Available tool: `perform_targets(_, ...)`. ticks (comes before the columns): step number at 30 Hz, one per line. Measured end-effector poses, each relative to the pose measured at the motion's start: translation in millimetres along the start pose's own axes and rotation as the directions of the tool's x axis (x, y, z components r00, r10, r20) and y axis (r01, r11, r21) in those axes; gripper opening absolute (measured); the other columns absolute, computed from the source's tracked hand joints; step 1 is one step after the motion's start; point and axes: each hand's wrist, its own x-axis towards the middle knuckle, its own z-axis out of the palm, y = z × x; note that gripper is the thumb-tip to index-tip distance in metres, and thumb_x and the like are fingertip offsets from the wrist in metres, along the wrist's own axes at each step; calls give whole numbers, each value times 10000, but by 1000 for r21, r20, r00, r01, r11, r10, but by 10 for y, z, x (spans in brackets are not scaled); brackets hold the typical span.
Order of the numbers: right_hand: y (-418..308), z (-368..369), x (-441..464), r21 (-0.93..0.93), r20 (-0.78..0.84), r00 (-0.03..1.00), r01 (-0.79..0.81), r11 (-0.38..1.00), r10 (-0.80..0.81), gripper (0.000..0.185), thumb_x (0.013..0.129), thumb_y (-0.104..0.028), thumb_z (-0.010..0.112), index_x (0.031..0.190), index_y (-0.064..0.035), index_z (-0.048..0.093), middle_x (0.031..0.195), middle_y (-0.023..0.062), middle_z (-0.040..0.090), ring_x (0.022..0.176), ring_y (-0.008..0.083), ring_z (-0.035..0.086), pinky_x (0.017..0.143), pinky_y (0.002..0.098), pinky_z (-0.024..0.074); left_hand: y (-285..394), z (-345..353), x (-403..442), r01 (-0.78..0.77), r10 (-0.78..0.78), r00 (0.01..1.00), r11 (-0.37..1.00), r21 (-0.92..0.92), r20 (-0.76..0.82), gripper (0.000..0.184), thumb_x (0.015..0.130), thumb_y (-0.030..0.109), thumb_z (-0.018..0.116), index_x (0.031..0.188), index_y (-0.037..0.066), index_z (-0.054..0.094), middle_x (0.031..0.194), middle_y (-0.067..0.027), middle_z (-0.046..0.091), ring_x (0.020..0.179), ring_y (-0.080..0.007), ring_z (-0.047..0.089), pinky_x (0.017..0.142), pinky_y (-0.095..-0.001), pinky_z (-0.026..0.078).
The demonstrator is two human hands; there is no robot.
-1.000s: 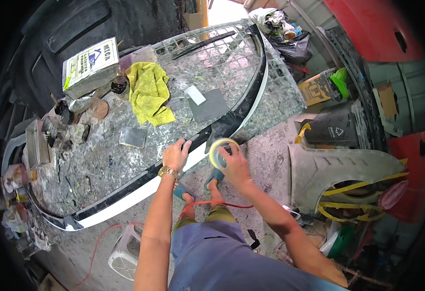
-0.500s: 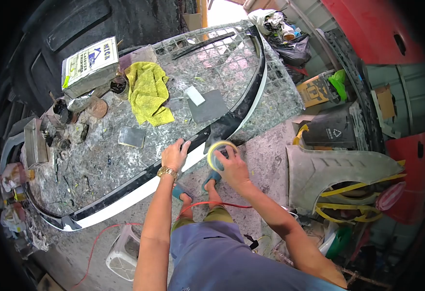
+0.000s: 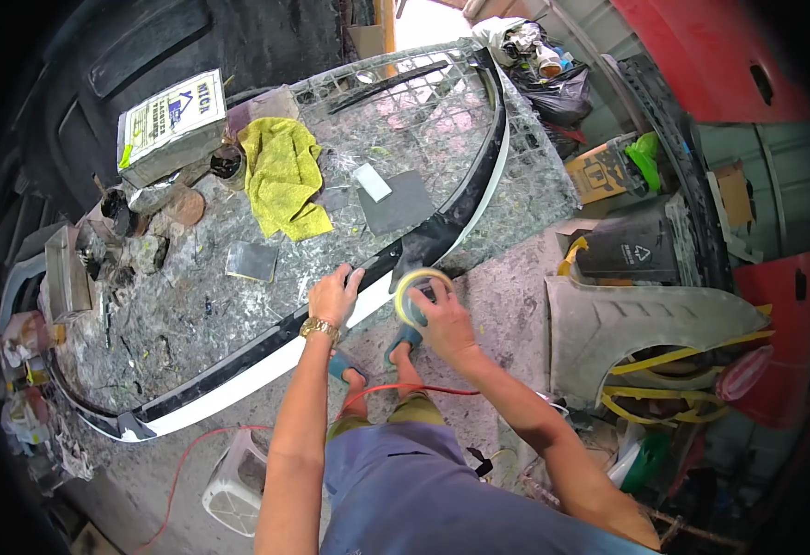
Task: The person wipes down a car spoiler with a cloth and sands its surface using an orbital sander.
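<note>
Right grip (image 3: 447,320) curled round yellow-rimmed tool (image 3: 406,302); left hand (image 3: 332,296) lies on strip (image 3: 239,381), can't tell whether clamped. I'd want tool flat, pressure light.

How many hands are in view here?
2: the left hand on the long black-and-white strip, the right hand holding the round yellow-rimmed tool.

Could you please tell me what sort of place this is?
Probably a car body workshop: the lacquer thinner tin, the paint-stained table and the loose fender suggest it.
</note>
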Motion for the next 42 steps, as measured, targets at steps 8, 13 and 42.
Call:
perform_targets(8, 133, -78, 141, -75, -62, 998, -37, 997, 32, 682, 711, -130, 843, 1319, -276, 573, 1311, 140, 520, 1014, 391, 649, 777, 460, 607, -9, 12, 8, -24, 24, 999, 1000, 17, -22, 442, 1014, 550, 532, 976, 127, 655, 796, -236, 705, 817, -460, 690, 723, -559, 518)
perform_targets(13, 160, -110, 151, -14, -91, 993, -83, 996, 82, 669, 726, -147, 833, 1330, -278, 575, 1306, 138, 514, 1006, 387, 647, 770, 477, 605, -42, 30, 11, -25, 25, 999, 1000, -3, -20, 441, 1016, 552, 528, 982, 130, 652, 796, -231, 707, 817, -458, 691, 724, -558, 518)
perform_targets(42, 46, 79, -30, 42, -82, 996, -29, 999, 32, 673, 702, -96, 807, 1323, -266, 615, 1359, 147, 524, 998, 379, 646, 856, 453, 578, -37, 11, 34, -16, 16, 1000, 1000, 19, 0, 450, 1020, 560, 518, 990, 131, 654, 807, -228, 713, 832, -453, 698, 730, -559, 525)
